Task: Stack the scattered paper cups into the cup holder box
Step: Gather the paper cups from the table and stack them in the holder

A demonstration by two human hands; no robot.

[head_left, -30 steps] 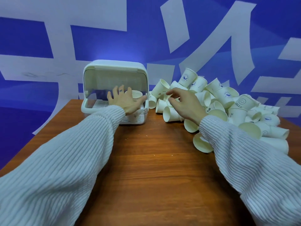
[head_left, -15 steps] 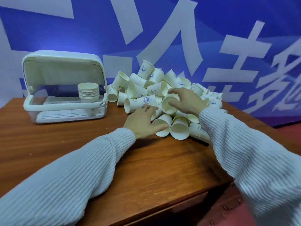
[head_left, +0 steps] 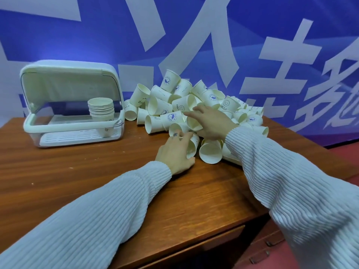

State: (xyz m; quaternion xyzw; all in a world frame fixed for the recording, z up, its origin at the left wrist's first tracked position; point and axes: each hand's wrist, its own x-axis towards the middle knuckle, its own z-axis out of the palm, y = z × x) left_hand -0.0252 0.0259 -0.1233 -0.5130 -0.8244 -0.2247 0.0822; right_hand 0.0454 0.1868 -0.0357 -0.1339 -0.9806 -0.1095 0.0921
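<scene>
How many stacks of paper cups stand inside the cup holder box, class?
1. The stack stands upright at the right end of the cup holder box, under its raised lid. No second stack shows, though the front rim hides part of the floor.

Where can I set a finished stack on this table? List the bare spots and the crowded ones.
Bare wood lies in front of the cup holder box, along the near edge left of the left hand, and between the two sleeves. A narrow strip separates the box from the cup pile. The far right is crowded with cups, where the right hand reaches.
</scene>
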